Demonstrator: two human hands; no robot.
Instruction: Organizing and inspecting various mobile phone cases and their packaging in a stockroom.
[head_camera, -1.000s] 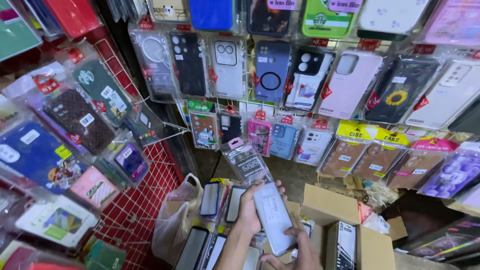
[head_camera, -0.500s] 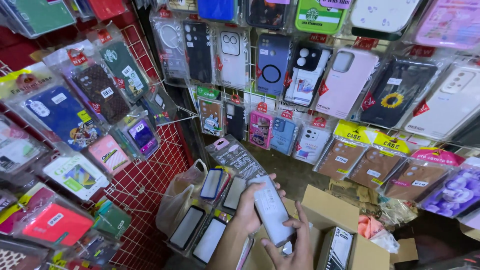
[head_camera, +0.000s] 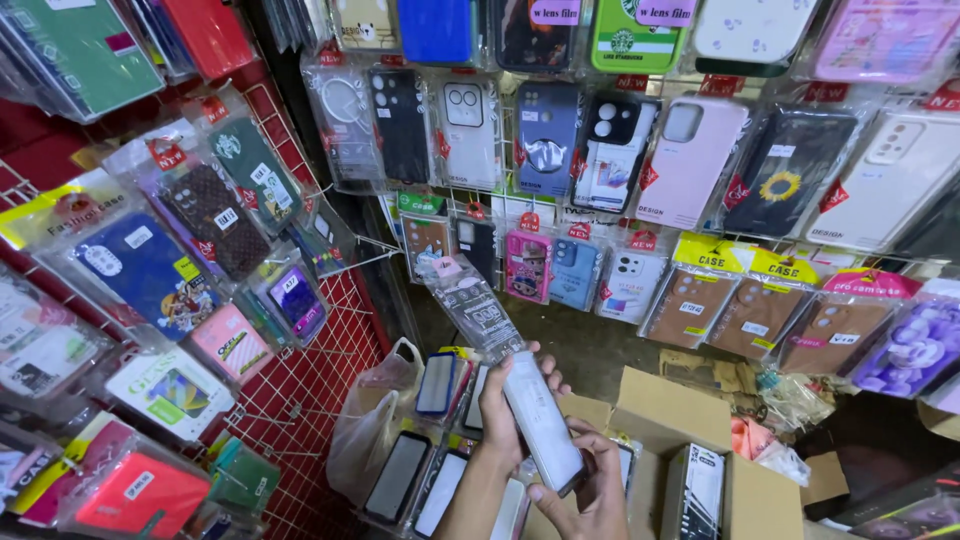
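Left fingers: wrapped round the upper half of a clear phone case (head_camera: 541, 420), fingertips (head_camera: 548, 378) curling over its far edge, the grasp firm.
Left hand (head_camera: 505, 415): rising from the bottom edge of the frame, palm behind the case, holding it tilted with the top end leaning away to the left.
Right fingers: thumb and fingertips (head_camera: 540, 493) pinching the lower corner of the same case, closed on it.
Right hand (head_camera: 590, 495): low in the frame, just beside the left, steadying the case from below.
Clear phone case: held in both hands in the lower middle of the view, above the boxes; its long plastic sleeve (head_camera: 470, 305) with a hang tab trails upward to the left from the top end.
Below the hands: open cardboard boxes (head_camera: 690, 425) on the floor, one holding a white packet (head_camera: 700, 490), and rows of flat dark-framed packs (head_camera: 400, 475) standing on edge.
To the left: a translucent plastic bag (head_camera: 365, 435) hanging by a red wire grid (head_camera: 310, 385) hung with bagged cases, among them a blue cartoon case (head_camera: 150, 275) and a pink one (head_camera: 232, 343).
Straight ahead: a wall of packaged cases, including a pink case (head_camera: 690, 160), a dark sunflower case (head_camera: 785, 170) and brown cases (head_camera: 730, 305) under yellow header cards.
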